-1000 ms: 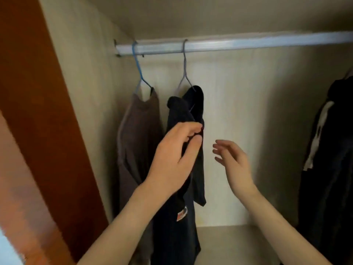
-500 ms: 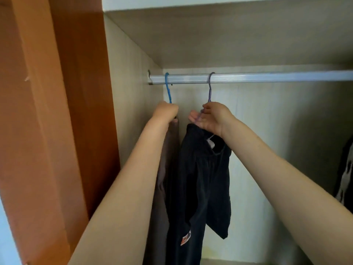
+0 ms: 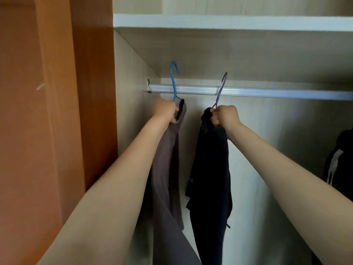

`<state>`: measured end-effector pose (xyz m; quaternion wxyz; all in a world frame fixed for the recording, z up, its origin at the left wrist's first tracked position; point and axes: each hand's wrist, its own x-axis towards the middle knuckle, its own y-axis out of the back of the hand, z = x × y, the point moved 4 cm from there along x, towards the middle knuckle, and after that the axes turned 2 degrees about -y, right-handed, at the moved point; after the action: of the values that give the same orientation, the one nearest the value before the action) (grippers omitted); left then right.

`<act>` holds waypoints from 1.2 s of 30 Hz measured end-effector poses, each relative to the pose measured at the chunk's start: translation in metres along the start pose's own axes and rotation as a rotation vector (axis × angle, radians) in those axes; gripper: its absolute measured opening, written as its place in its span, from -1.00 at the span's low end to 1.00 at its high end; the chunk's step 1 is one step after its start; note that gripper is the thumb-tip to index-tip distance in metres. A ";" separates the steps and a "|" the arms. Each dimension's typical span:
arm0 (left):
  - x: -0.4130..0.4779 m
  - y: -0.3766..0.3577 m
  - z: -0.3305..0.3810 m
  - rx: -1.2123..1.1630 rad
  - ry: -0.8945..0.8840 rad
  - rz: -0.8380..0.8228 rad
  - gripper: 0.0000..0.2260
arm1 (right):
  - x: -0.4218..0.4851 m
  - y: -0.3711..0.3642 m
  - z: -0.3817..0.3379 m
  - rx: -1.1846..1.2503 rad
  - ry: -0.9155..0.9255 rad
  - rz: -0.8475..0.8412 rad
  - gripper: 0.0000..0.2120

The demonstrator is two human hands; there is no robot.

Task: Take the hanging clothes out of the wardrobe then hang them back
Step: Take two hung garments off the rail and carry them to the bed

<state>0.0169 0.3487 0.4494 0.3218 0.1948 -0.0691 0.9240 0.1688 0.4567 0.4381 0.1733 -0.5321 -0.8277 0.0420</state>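
Left grip (image 3: 165, 110) is closed tight round the neck of a blue hanger (image 3: 173, 81), fingers curled, with the collar of a brown garment (image 3: 166, 169) bunched under them. Right grip (image 3: 226, 116) is likewise clenched, holding the neck of a purple hanger (image 3: 219, 94) together with the top of a black garment (image 3: 210, 169). Both arms reach up and far into the wardrobe.

Both hooks stand raised, their curved tops above the rail (image 3: 267, 92) and their shanks crossing in front of it; neither hook rests its weight on the bar. The blue hanger is at the rail's left end, near the side wall (image 3: 129, 111); the purple one is to its right, well apart. The brown garment hangs down along the left forearm, and the black one hangs beside it, between the two arms.

Above the rail runs a pale shelf (image 3: 229, 22). An orange-brown door (image 3: 57, 131) fills the left. At the far right edge hangs another dark garment (image 3: 338, 159) with a pale strip, partly cut off.
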 end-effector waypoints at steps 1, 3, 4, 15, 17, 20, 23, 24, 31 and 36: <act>-0.006 -0.001 -0.002 0.069 -0.016 -0.032 -0.74 | -0.004 0.003 0.001 0.009 0.018 0.004 -0.69; -0.019 -0.004 -0.005 0.135 -0.030 -0.081 -0.72 | -0.018 0.013 0.003 -0.067 0.031 0.036 -0.71; -0.024 -0.007 -0.010 0.150 -0.051 -0.093 -0.72 | -0.026 0.018 0.006 -0.101 0.054 0.040 -0.72; -0.167 0.001 -0.142 0.121 0.003 -0.283 -0.65 | -0.160 0.109 0.100 -0.194 -0.136 0.123 -0.74; -0.205 0.011 -0.178 0.101 0.046 -0.340 -0.66 | -0.195 0.127 0.135 -0.190 -0.185 0.155 -0.74; -0.256 0.027 -0.222 0.122 0.074 -0.448 -0.71 | -0.255 0.152 0.183 -0.194 -0.258 0.235 -0.72; -0.293 0.042 -0.253 0.103 0.095 -0.582 -0.76 | -0.323 0.163 0.220 -0.173 -0.303 0.340 -0.72; -0.303 0.045 -0.260 0.101 0.081 -0.636 -0.75 | -0.345 0.164 0.229 -0.164 -0.308 0.383 -0.72; -0.345 0.073 -0.275 0.004 0.024 -1.059 -0.67 | -0.479 0.131 0.268 -0.127 -0.273 0.818 -0.70; -0.348 0.106 -0.274 -0.076 0.003 -1.333 -0.64 | -0.546 0.072 0.268 -0.175 -0.150 1.149 -0.63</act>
<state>0.1143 0.1379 0.0583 0.8307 0.1830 0.0342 0.5246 0.3463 0.0298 0.0366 0.0192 -0.9035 -0.4168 0.0983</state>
